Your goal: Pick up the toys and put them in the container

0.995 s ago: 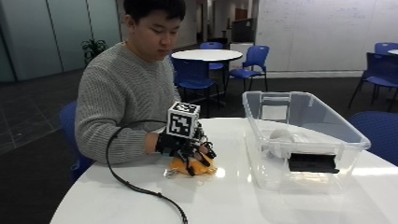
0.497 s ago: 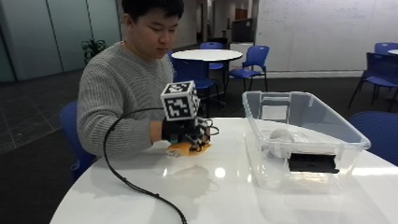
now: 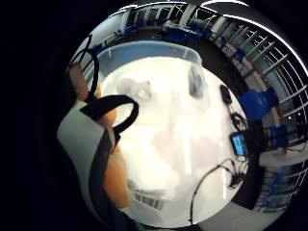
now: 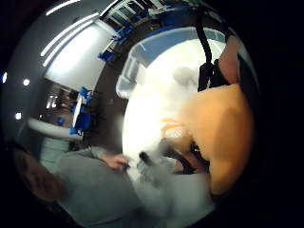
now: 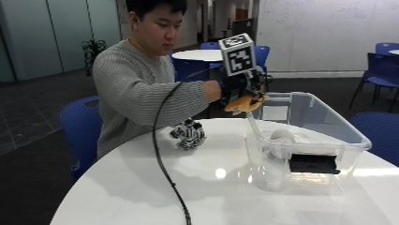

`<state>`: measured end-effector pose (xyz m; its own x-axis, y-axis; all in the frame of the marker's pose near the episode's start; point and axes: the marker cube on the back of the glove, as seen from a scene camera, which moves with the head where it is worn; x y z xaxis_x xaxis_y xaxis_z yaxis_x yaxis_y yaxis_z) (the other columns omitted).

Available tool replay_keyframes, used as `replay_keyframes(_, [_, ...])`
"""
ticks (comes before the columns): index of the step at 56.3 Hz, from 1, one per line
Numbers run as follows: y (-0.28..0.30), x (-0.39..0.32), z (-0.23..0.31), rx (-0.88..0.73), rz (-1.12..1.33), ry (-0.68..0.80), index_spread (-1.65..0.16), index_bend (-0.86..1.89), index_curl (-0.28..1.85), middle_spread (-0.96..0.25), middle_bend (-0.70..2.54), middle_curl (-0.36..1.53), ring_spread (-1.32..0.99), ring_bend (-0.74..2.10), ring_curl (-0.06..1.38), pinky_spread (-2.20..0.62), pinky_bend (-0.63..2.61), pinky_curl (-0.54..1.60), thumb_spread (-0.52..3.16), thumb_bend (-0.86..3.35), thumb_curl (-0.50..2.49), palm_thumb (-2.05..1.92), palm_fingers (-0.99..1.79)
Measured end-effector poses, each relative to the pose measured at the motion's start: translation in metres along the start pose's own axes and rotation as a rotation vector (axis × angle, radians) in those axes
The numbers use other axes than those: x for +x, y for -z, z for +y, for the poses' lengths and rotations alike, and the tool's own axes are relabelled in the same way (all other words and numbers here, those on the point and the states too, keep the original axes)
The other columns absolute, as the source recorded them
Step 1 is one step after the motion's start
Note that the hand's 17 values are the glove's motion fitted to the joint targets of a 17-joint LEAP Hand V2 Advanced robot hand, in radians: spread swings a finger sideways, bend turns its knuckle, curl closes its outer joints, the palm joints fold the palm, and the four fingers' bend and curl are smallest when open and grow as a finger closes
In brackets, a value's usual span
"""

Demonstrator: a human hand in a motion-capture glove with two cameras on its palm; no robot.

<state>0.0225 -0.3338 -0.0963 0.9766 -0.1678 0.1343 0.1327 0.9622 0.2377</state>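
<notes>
Orange plush toy (image 5: 244, 104) is now gripped in the curled fingers of the gloved right hand (image 5: 240, 89) and has been lifted off the table (image 5: 187, 187) to the rim of the clear container (image 5: 324, 140). A zebra toy (image 5: 188, 135) is left on the table, so another pick-up likely follows.

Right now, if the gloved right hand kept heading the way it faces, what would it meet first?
Probably the clear container. The right hand, gripping an orange toy, is raised beside the bin's near rim, its palm facing over it. Depth is uncertain, but nothing shows in between.
</notes>
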Motion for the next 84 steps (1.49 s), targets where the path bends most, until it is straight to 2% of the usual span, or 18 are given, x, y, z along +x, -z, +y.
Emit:
replay_keyframes(5, [-0.025, -0.046, -0.054, -0.041, 0.030, 0.076, -0.34, 0.56, 0.72, -0.26, 0.63, 0.65, -0.54, 0.94, 0.56, -0.41, 1.01, 0.43, 0.52, 0.07, 0.95, 0.59, 0.90])
replay_keyframes(11, [-0.044, -0.072, -0.090, -0.077, 0.035, 0.096, -0.35, 0.54, 0.75, -0.27, 0.62, 0.67, -0.55, 0.93, 0.57, -0.41, 1.03, 0.44, 0.49, 0.06, 0.98, 0.59, 0.87])
replay_keyframes(30, [-0.088, -0.076, -0.135, -0.180, 0.096, 0.023, -0.38, 0.45, 0.84, -0.27, 0.56, 0.72, -0.55, 0.89, 0.61, -0.40, 1.07, 0.45, 0.48, 0.03, 1.08, 0.58, 0.76])
replay_keyframes(34, [-0.096, -0.076, -0.135, -0.279, 0.073, 0.012, -0.40, 0.24, 0.82, -0.27, 0.46, 0.70, -0.51, 0.89, 0.62, -0.37, 1.19, 0.47, 0.60, 0.01, 1.08, 0.53, 0.51])
replay_keyframes(36, [-0.100, -0.076, -0.134, -0.322, 0.067, 0.008, -0.39, 0.19, 0.81, -0.28, 0.37, 0.67, -0.48, 0.85, 0.62, -0.33, 1.21, 0.49, 0.70, -0.04, 1.06, 0.42, 0.26])
replay_keyframes(37, [-0.102, -0.076, -0.134, -0.335, 0.067, 0.006, -0.39, 0.18, 0.81, -0.28, 0.37, 0.67, -0.47, 0.85, 0.63, -0.32, 1.22, 0.50, 0.74, -0.04, 1.05, 0.40, 0.26])
replay_keyframes(38, [-0.103, -0.076, -0.133, -0.342, 0.069, 0.004, -0.40, 0.13, 0.77, -0.26, 0.27, 0.63, -0.44, 0.76, 0.60, -0.27, 1.26, 0.50, 0.79, -0.11, 1.01, 0.27, 0.05])
replay_keyframes(41, [-0.105, -0.076, -0.132, -0.341, 0.080, 0.004, -0.40, 0.07, 0.70, -0.24, 0.18, 0.59, -0.36, 0.64, 0.57, -0.19, 1.33, 0.51, 0.94, -0.08, 0.91, 0.20, -0.18])
replay_keyframes(46, [-0.103, -0.073, -0.129, -0.334, 0.085, 0.005, -0.39, 0.08, 0.59, -0.21, 0.14, 0.53, -0.29, 0.51, 0.49, -0.10, 1.32, 0.47, 1.08, -0.05, 0.79, 0.10, -0.19])
replay_keyframes(54, [-0.095, -0.070, -0.119, -0.328, 0.081, 0.029, -0.38, 0.12, 0.50, -0.18, 0.13, 0.46, -0.21, 0.47, 0.45, -0.01, 1.29, 0.43, 1.22, -0.01, 0.67, 0.06, -0.15])
replay_keyframes(65, [-0.065, -0.071, -0.060, -0.316, 0.028, 0.110, -0.38, 0.15, 0.44, -0.17, 0.15, 0.40, -0.17, 0.44, 0.43, 0.03, 1.22, 0.39, 1.35, 0.00, 0.58, 0.09, -0.11])
replay_keyframes(75, [-0.024, -0.055, 0.073, -0.327, -0.041, 0.255, -0.39, 0.18, 0.42, -0.17, 0.17, 0.38, -0.16, 0.43, 0.42, 0.04, 1.13, 0.36, 1.39, -0.01, 0.52, 0.09, -0.04])
replay_keyframes(84, [-0.050, -0.075, 0.164, -0.380, 0.036, 0.221, -0.39, 0.20, 0.43, -0.17, 0.18, 0.37, -0.16, 0.42, 0.41, 0.04, 1.07, 0.33, 1.41, -0.01, 0.48, 0.08, 0.00])
